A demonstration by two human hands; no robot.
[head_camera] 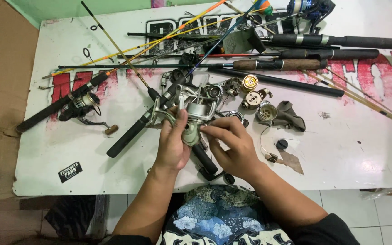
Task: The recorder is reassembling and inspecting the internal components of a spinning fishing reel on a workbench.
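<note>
Hands, left [172, 147] and right [232, 145], grip silver reel [192, 122].

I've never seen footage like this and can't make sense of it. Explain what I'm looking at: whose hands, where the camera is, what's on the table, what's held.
There is no machine here. The one picture comes from a camera on a person's head, looking down at their own two bare hands over a white board used as a table. The left hand and right hand together hold a silver fishing reel just above the board. Around it lie many fishing rods, a second reel with a handle, loose spools, a grey cloth and a small black cap. Both hands have a closed grip on the reel.
</note>
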